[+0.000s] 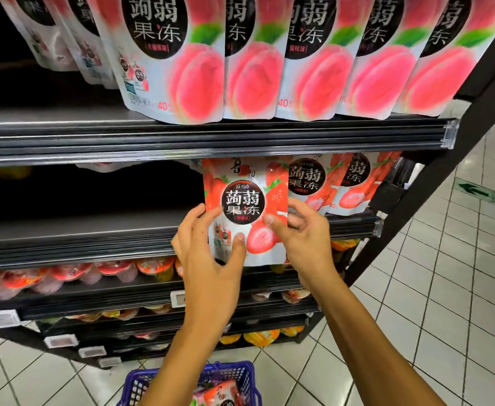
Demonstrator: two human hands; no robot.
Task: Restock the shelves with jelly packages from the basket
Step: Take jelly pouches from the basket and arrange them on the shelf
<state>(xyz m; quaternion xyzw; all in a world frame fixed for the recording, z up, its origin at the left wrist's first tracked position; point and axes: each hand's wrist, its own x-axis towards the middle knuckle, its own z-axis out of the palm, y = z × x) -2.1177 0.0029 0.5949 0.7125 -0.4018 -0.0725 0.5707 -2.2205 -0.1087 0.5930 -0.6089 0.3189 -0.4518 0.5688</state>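
A strawberry jelly package (244,206), red and white with a black round label, stands upright at the front edge of the middle shelf (79,230). My left hand (208,253) grips its lower left corner, thumb on the front. Its right side is held by my right hand (302,235), thumb pressed on the front too. Two more strawberry packages (354,180) stand to its right on the same shelf. A blue basket (228,376) on the floor below holds more jelly packages (222,391).
Peach jelly packages (313,54) fill the top shelf (181,136). The lower shelves carry jelly cups (64,273). The left part of the middle shelf is dark. White tiled floor (445,288) lies to the right of the shelf's end.
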